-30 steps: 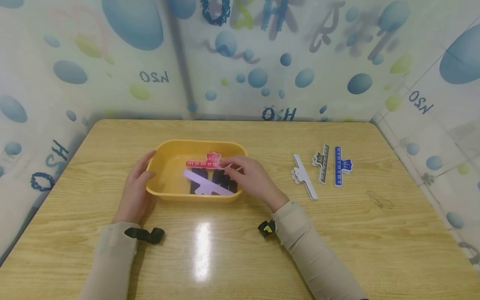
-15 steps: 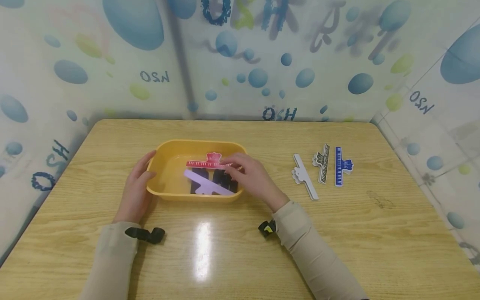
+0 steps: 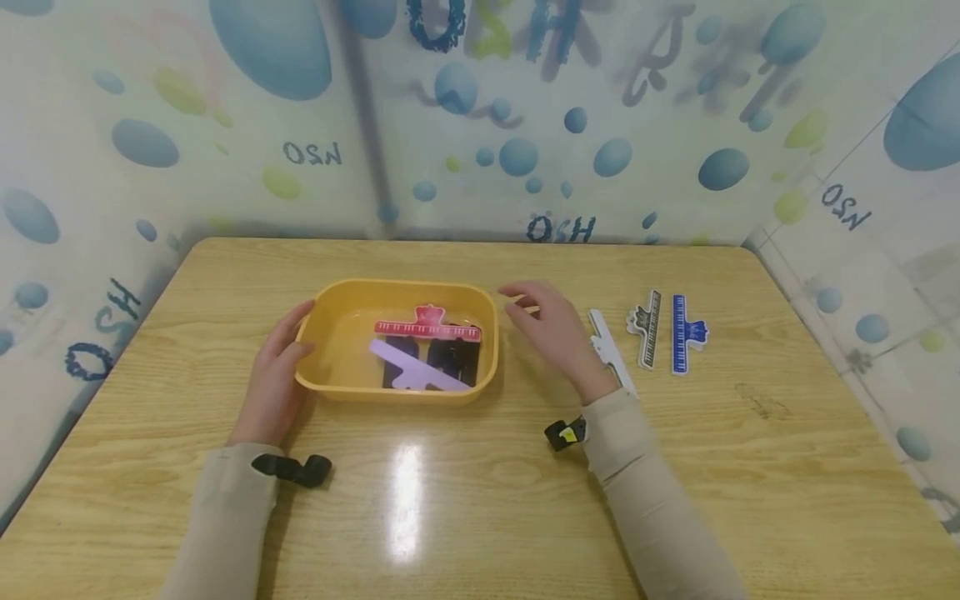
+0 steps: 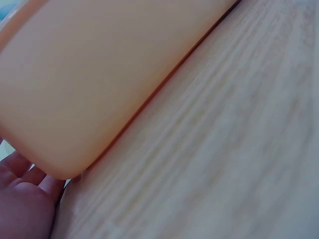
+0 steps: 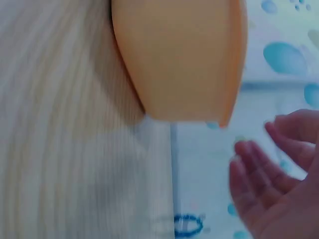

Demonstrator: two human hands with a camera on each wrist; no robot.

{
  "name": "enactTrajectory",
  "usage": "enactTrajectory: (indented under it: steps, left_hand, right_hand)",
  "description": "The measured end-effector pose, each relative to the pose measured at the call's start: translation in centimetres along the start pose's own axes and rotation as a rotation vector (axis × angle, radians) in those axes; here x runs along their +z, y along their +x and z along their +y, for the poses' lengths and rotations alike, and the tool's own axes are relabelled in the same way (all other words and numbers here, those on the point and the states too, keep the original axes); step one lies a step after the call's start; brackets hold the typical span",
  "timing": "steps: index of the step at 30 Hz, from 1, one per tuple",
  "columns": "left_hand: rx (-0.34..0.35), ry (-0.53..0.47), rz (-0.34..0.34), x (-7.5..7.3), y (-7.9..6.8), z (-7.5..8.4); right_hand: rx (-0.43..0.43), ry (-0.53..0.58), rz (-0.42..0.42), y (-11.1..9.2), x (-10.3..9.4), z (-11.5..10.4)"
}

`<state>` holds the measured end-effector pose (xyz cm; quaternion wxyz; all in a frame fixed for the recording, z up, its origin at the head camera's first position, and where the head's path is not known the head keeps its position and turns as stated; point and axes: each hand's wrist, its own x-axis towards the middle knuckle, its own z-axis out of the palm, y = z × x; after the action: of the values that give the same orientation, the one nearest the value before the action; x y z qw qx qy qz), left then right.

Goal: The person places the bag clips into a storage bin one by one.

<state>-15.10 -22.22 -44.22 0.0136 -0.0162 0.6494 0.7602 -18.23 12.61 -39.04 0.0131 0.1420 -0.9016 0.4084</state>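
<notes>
yellow tub [image 3: 341, 346] lies lengthwise left-to-right

Head cam high, facing forward and down over table [image 3: 480, 508], yellow tray [image 3: 330, 354] and wall [image 3: 495, 196]; left wrist cam low, tilted, close on tray side; right wrist cam low, rolled sideways, facing tray and wall; all share tray

Fingers [image 5: 242, 190] loosely bent, apart from orange tray [image 5: 177, 62]; patterned wall [image 5: 199, 169] behind.
</notes>
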Motion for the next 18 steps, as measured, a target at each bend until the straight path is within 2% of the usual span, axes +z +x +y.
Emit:
enactTrajectory:
  steps: [4, 11, 18]
  left_hand:
    - [0.0, 0.014, 0.002, 0.0, 0.0, 0.1]
    - [0.006, 0.025, 0.004, 0.0, 0.0, 0.1]
    - [-0.002, 0.031, 0.007, 0.1, -0.1, 0.2]
  right_hand:
    - [0.097, -0.072, -0.016, 0.0, -1.3, 1.3]
    - [0.237, -0.244, -0.094, -0.3, -3.6, 3.6]
    - [0.353, -0.29, -0.14, -0.8, -5.8, 5.5]
